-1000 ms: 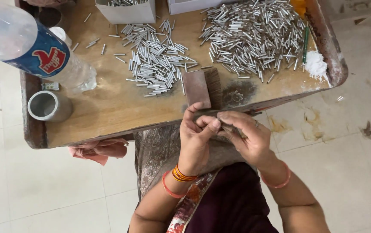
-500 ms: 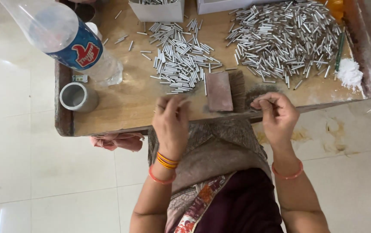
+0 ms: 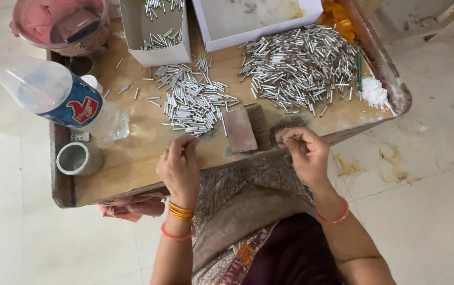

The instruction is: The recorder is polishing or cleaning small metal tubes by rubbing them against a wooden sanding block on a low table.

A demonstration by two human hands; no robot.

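The left hand point(image 3: 178, 168) rests at the near edge of the desk point(image 3: 132, 163), fingers curled together; whether it pinches anything cannot be told. The right hand point(image 3: 303, 153) is closed, fingertips pinching a thin stick. Between them lies a reddish block point(image 3: 239, 130), just below a pile of small metal tubes point(image 3: 192, 103).

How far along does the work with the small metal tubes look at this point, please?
Done: some tubes lie in the open box at the back. In hand: the right hand pinches something thin beside the block; the left hand hovers at the small pile. Left: the big pile is loose on the table.
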